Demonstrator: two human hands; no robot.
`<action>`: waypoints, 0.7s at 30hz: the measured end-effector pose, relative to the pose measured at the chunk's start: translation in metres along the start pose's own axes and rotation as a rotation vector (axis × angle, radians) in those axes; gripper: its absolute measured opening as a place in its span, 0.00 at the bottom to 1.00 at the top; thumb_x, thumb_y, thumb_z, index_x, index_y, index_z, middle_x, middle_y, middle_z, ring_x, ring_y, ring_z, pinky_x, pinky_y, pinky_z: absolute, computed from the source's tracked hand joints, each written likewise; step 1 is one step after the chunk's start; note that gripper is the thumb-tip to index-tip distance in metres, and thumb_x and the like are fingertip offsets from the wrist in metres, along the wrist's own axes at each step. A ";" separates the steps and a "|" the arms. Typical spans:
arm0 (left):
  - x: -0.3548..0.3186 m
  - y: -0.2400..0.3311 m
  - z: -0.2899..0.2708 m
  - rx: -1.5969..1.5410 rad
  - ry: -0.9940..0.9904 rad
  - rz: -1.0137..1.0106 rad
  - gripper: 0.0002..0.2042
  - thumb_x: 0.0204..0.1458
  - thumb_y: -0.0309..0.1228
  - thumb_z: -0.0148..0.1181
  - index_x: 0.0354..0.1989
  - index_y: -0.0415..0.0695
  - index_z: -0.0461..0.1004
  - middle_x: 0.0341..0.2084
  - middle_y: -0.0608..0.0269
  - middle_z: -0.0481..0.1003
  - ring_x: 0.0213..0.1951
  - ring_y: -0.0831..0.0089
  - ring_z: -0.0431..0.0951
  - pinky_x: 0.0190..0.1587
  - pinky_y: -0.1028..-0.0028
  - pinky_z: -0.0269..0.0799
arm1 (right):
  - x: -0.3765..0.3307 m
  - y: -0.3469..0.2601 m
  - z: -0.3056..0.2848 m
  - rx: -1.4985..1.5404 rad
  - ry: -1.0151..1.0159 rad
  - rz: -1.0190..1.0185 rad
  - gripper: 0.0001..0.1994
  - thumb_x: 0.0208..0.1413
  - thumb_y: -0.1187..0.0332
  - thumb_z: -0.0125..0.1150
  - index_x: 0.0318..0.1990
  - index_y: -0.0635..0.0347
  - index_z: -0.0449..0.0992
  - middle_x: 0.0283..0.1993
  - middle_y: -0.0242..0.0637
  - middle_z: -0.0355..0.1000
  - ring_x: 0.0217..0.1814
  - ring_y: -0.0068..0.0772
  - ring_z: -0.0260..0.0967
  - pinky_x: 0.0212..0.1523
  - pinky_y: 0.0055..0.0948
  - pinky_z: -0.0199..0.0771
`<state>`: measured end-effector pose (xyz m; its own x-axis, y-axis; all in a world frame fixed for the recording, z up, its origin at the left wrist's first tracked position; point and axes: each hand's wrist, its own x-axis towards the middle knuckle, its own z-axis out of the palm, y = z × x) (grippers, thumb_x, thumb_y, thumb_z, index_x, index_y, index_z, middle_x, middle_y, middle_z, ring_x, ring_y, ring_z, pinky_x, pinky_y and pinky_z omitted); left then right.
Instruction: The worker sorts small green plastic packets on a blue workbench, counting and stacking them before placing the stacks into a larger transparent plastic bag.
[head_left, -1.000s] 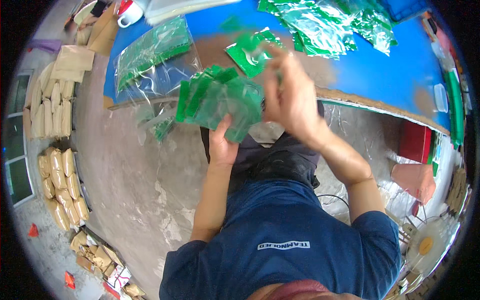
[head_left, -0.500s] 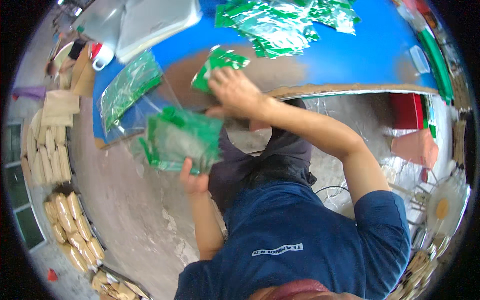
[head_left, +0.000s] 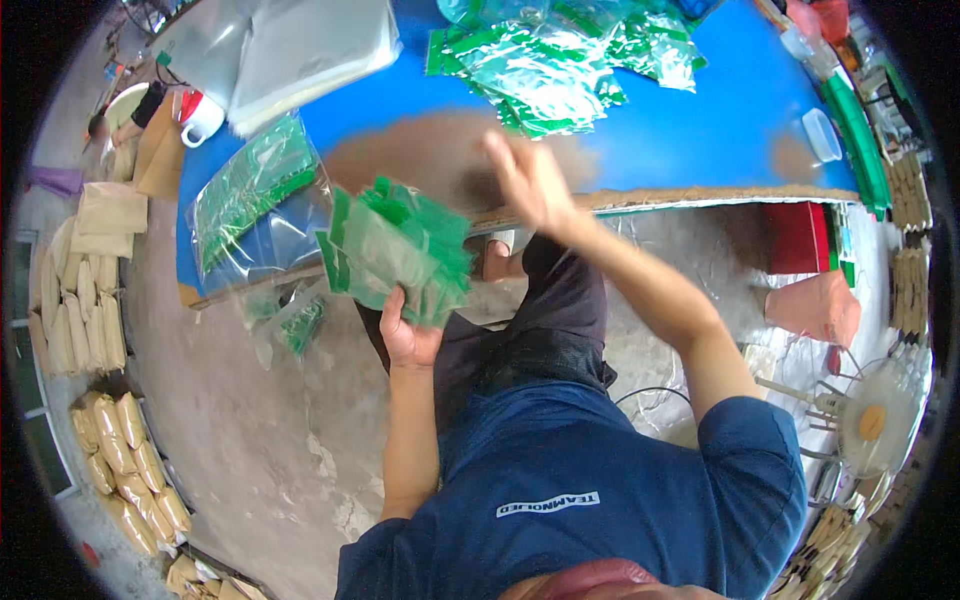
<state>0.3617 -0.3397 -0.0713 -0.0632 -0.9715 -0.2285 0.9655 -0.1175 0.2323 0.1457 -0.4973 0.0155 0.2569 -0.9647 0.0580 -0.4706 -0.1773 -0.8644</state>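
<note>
My left hand (head_left: 408, 335) grips a fanned stack of green and clear packets (head_left: 395, 250), held up in front of the blue table's near edge (head_left: 690, 150). Raised just right of the stack, my right hand (head_left: 530, 180) is blurred, fingers apart and holding nothing, hovering over a worn brown patch of the table. A heap of loose green packets (head_left: 555, 65) lies further back on the table. A clear bag filled with green packets (head_left: 250, 190) lies at the table's left end.
Clear plastic sheets (head_left: 300, 45) and a white mug (head_left: 200, 120) sit at the table's far left. A small clear tub (head_left: 822, 135) stands at the right. Tan sacks (head_left: 85, 300) line the floor on the left. A fan (head_left: 875, 420) stands lower right.
The view has shifted, so the table sits higher. My right hand has let go of a green packet and lifted empty beside the stack, which my left hand still holds.
</note>
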 end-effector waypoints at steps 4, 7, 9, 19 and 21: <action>-0.008 -0.002 0.004 0.259 0.134 0.017 0.28 0.55 0.30 0.57 0.66 0.42 0.60 0.59 0.55 0.69 0.61 0.56 0.69 0.64 0.54 0.65 | 0.059 0.059 -0.044 -0.854 0.443 -0.343 0.31 0.63 0.43 0.49 0.62 0.59 0.68 0.66 0.55 0.63 0.68 0.59 0.57 0.64 0.58 0.54; -0.021 0.000 0.000 0.230 0.095 0.029 0.29 0.54 0.29 0.57 0.66 0.41 0.59 0.60 0.55 0.68 0.61 0.56 0.68 0.64 0.53 0.64 | 0.020 0.041 -0.028 -0.819 -0.039 -0.583 0.30 0.61 0.44 0.51 0.61 0.58 0.69 0.66 0.56 0.61 0.73 0.59 0.50 0.71 0.58 0.47; -0.016 -0.005 0.003 0.213 0.107 0.006 0.30 0.53 0.27 0.57 0.66 0.40 0.58 0.59 0.54 0.68 0.61 0.56 0.69 0.64 0.54 0.65 | -0.015 0.030 -0.014 -0.411 -0.246 -0.687 0.21 0.62 0.54 0.55 0.53 0.61 0.72 0.60 0.51 0.69 0.63 0.54 0.65 0.67 0.46 0.61; 0.001 -0.015 0.014 0.280 0.126 -0.085 0.31 0.49 0.29 0.61 0.64 0.39 0.61 0.56 0.53 0.71 0.59 0.55 0.71 0.62 0.53 0.67 | 0.096 0.084 -0.097 -0.864 0.274 -0.009 0.45 0.40 0.37 0.70 0.57 0.66 0.69 0.50 0.57 0.74 0.52 0.59 0.73 0.50 0.49 0.74; -0.002 -0.018 0.016 0.319 0.154 -0.079 0.32 0.48 0.30 0.62 0.64 0.39 0.62 0.56 0.54 0.71 0.58 0.56 0.72 0.62 0.53 0.68 | 0.098 0.083 -0.105 -0.813 0.222 -0.008 0.45 0.40 0.35 0.70 0.56 0.66 0.70 0.47 0.58 0.76 0.50 0.58 0.74 0.49 0.49 0.74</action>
<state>0.3405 -0.3391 -0.0597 -0.0721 -0.9175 -0.3912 0.8303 -0.2725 0.4862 0.0431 -0.6273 0.0021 0.1312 -0.9635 0.2332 -0.9526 -0.1876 -0.2393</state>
